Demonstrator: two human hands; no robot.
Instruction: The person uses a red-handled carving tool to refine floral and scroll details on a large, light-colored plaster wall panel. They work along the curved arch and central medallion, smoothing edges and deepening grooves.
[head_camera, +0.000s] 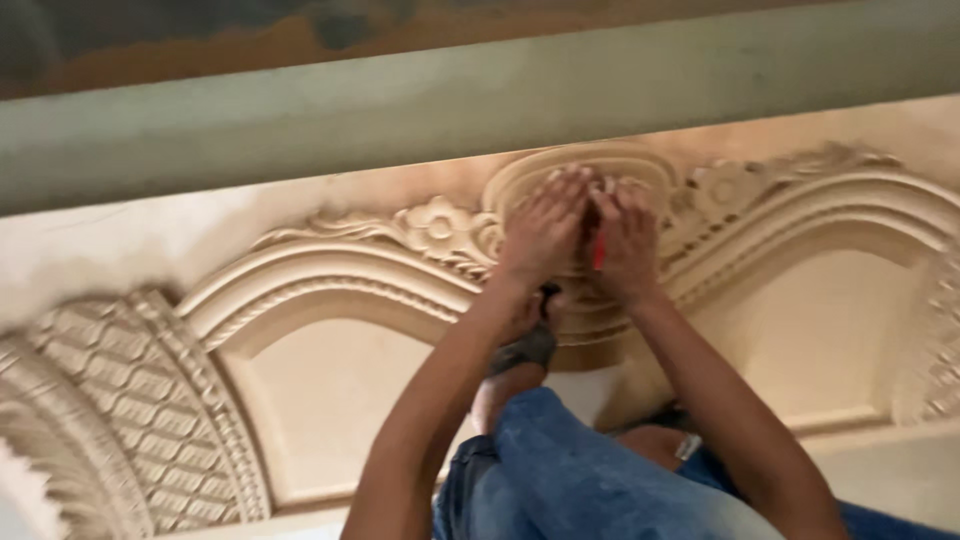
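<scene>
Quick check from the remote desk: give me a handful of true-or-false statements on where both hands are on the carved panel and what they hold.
1. Both hands rest on the oval medallion at the top centre of the carved wooden panel. True.
2. The left hand is down on the lattice carving. False: it is at the medallion, close beside the right hand.
3. A thin red tool shows at the right hand. True.
4. The panel is painted dark blue. False: it is pale bare wood.
5. The person wears blue jeans. True.
</scene>
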